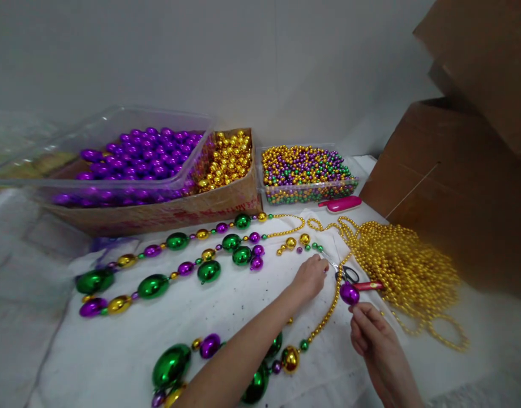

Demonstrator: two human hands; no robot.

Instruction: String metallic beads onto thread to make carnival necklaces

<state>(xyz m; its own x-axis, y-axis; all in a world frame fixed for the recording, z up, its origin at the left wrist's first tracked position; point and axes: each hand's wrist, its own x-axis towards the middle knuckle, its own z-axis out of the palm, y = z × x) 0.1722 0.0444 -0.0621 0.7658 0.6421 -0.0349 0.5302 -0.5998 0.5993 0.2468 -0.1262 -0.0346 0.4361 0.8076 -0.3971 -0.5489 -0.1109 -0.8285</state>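
Note:
My right hand [373,334] pinches a shiny purple bead [349,293], which sits at the tips of thumb and forefinger. My left hand [311,276] is closed over the white cloth [243,294], close to small green beads [314,246] and the scissors [349,275]; what its fingers hold, if anything, is hidden. Beneath my left forearm lies a strand with large green beads [172,365] and a gold bead [290,358], joined to a string of small gold beads [326,317]. A red-handled tool [368,285] lies behind the purple bead.
Another finished-looking bead strand [153,287] lies at the left. Behind it stand a clear tub of purple beads [145,153], a carton [158,218] with gold beads [229,158], and a tub of mixed beads [307,167]. Gold bead chains [405,266] are heaped beside a large cardboard box [430,170].

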